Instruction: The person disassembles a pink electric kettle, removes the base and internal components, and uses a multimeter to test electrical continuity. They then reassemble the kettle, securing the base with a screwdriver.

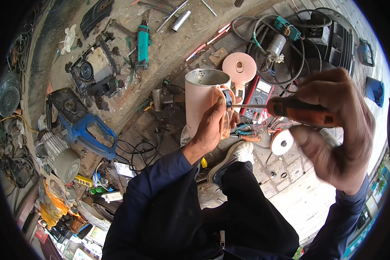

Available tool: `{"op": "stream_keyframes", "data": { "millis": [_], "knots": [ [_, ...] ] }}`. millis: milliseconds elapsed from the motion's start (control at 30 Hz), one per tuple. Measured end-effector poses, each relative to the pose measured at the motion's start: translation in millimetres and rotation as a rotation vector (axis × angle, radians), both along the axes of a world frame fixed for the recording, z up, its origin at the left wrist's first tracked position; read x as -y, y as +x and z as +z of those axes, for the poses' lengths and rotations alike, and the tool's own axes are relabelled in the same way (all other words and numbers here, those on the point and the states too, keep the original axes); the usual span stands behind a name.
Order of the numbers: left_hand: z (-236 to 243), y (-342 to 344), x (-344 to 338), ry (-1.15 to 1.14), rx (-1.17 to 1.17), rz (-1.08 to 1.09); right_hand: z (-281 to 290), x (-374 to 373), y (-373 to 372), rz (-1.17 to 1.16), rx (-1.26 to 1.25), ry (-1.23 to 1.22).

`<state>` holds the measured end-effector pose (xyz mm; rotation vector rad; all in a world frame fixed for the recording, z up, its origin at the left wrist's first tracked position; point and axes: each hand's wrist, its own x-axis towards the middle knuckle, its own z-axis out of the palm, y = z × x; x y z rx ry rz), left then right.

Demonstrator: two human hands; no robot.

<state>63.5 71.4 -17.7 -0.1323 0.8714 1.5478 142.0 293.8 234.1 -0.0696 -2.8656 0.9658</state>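
Observation:
A pale pink electric kettle (198, 102) with a bare metal inside stands tilted in front of me. My left hand (207, 133) is closed around its handle, thumb near a small black part (226, 99) at the handle's top. In my right hand (349, 130) is a screwdriver (301, 111) with an orange and black grip, its shaft level and its tip against that black part. The right fingers are slightly blurred. Just behind the kettle lies a pink lid-like piece (239, 67).
A red multimeter (262, 91) and a round white disc (282, 142) lie beyond the kettle. A hammer (159, 100) rests to its left. Coiled black cable (249, 26) spreads at the far right. A green power tool (143, 45), blue tool housing (89, 134) and motor (58, 158) crowd the left.

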Motion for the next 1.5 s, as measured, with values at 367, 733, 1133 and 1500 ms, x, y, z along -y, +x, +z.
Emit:
{"op": "stream_keyframes", "data": {
  "millis": [367,733,1133,1500],
  "knots": [
    [-1.8,3.0,0.1,0.036,-0.045,0.029,-1.0,4.6,-5.8,-0.067,-0.007,0.027],
    [1.8,1.3,-1.3,0.050,-0.060,0.049,1.8,-2.9,-1.0,0.003,0.051,-0.041],
    [5.8,0.5,-1.0,0.003,-0.049,0.010,-2.6,4.1,-7.1,-0.301,0.102,-0.234],
    [4.7,1.4,-1.4,0.036,-0.063,0.024,-12.4,-2.7,7.6,-0.155,0.004,-0.149]
  ]
}}
